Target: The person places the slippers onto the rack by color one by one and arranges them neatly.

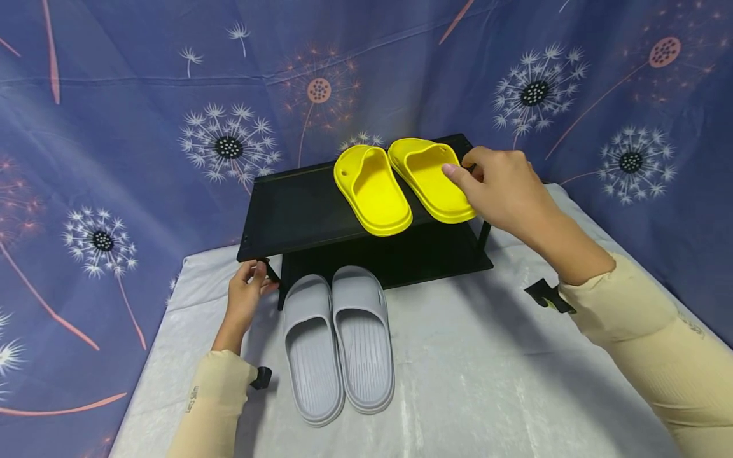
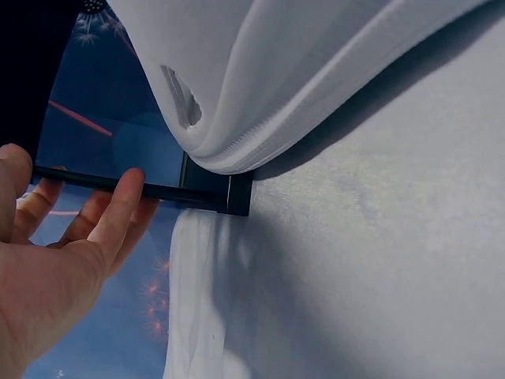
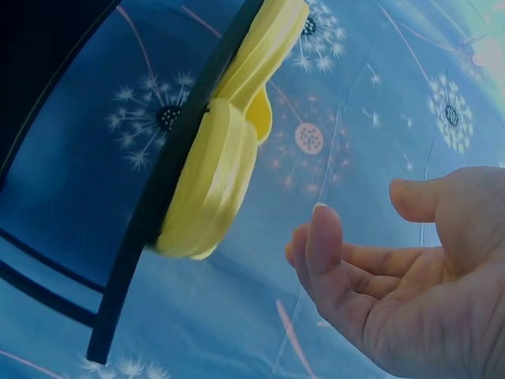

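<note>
A pair of yellow slippers, the left yellow slipper [image 1: 380, 194] and the right yellow slipper [image 1: 432, 178], sits side by side on the top shelf of a black shoe rack [image 1: 298, 207], open ends toward me. My right hand [image 1: 504, 187] hovers just right of the right one, fingers loosely bent and holding nothing; the right wrist view shows a gap between this hand [image 3: 394, 276] and the yellow slippers [image 3: 213, 178]. At the rack's front left corner, my left hand [image 1: 246, 289] holds the thin black side bar [image 2: 162, 192], its fingers on both sides of it.
A pair of grey slippers [image 1: 363, 356] stands on the white cloth [image 1: 458, 369] in front of the rack, toes toward its lower shelf [image 1: 424, 257]. Behind the rack hangs a blue curtain [image 1: 401, 70] with a dandelion print.
</note>
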Demonstrator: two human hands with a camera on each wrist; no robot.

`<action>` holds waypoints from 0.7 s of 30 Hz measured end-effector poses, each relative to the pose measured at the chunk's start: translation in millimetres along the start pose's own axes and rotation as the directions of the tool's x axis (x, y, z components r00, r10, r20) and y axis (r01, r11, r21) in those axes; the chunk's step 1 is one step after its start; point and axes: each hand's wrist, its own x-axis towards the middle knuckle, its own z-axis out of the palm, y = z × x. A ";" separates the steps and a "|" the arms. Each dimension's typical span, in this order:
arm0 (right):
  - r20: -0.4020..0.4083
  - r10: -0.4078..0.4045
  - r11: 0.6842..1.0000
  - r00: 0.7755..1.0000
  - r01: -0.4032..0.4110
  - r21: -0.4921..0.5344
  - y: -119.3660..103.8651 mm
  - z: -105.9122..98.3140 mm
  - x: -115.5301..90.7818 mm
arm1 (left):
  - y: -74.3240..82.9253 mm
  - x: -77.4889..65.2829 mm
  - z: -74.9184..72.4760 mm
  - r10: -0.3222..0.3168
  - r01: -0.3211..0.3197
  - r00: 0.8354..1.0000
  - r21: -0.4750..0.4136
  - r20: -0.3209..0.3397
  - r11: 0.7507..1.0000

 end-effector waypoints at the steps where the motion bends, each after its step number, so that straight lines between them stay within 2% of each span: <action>1: -0.004 0.007 1.000 1.000 -0.007 0.010 2.0 -0.9 -1.2 | 0.1 0.0 0.0 0.001 -0.001 1.000 -0.004 -0.002 1.000; 9: -0.046 0.064 0.997 0.997 -0.061 0.051 20.1 -6.0 -10.3 | 0.0 0.2 0.1 -0.008 0.008 1.000 -0.004 -0.002 1.000; 21: -0.012 0.147 0.985 0.989 -0.146 0.094 44.3 -14.9 -17.5 | -0.1 -0.3 1.4 -0.021 0.021 1.000 0.008 -0.003 1.000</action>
